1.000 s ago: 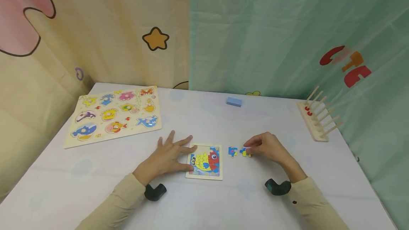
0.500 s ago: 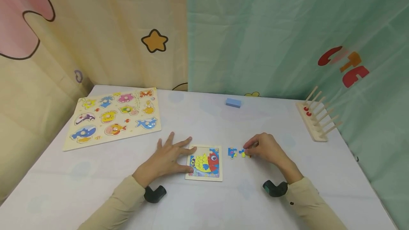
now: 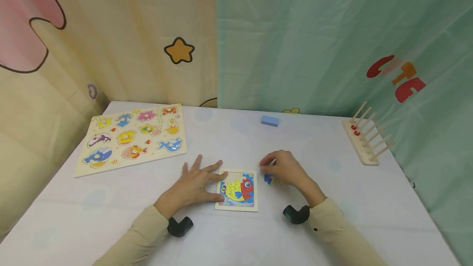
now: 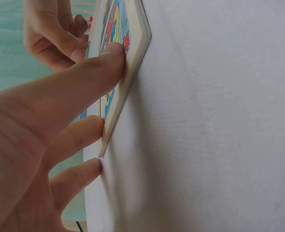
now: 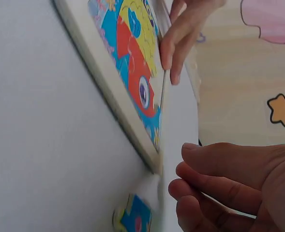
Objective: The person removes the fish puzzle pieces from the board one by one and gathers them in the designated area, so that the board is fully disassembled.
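Observation:
My left hand [image 3: 194, 184] spreads over the left side of a small framed jigsaw puzzle [image 3: 236, 208], thumb and index finger touching its frame. The puzzle pictures a yellow and red fish on blue; its upper part shows bare wood. To the right of it, my right hand [image 3: 286, 169] hovers with fingers curled and fingertips close together. No piece shows between the fingertips [image 5: 183, 169] in the right wrist view; I cannot tell whether they pinch one. A blue and yellow puzzle piece [image 3: 268, 180] lies under this hand, with a yellow bit partly hidden beside it.
A large wooden peg puzzle [image 3: 133, 134] with sea animals lies at the back left. A blue block [image 3: 270, 121] sits near the back edge. At the right stands a wooden peg rack [image 3: 363, 145] with red beads. Curtains hang behind the table.
My right hand has moved left and slightly up, from the right-hand piece to above the left-hand piece beside the framed puzzle. My left hand stays on the frame.

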A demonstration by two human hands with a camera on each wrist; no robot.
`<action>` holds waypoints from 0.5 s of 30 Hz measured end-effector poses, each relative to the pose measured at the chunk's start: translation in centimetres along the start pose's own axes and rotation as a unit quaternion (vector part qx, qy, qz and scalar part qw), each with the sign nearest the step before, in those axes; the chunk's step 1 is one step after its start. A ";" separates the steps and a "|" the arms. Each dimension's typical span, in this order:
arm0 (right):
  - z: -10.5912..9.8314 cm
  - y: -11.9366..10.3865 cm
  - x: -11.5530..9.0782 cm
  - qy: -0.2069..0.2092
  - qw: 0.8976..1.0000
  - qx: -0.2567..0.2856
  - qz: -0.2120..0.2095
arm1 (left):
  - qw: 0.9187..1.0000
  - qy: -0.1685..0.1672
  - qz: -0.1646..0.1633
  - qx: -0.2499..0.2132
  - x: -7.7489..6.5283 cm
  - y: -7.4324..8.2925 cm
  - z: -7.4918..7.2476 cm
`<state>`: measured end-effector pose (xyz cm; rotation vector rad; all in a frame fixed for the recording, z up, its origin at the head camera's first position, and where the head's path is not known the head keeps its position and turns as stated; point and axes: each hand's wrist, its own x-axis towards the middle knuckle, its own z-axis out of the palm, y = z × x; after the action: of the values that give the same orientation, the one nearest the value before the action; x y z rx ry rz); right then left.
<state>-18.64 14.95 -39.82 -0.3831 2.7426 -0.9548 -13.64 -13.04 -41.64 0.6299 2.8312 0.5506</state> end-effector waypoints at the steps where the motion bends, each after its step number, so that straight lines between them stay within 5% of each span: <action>1: 0.5 -0.6 0.3 -0.003 1.000 0.000 -0.002 | 1.000 0.000 0.000 0.000 0.0 0.0 0.0; 15: 4.1 -4.6 1.3 -0.016 0.996 -0.080 0.025 | 1.000 0.002 -0.002 0.007 0.1 0.0 0.1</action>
<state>-17.88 8.73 -40.20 -0.3502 2.7935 -0.7137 -13.74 -12.95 -41.73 0.6251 2.8419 0.5325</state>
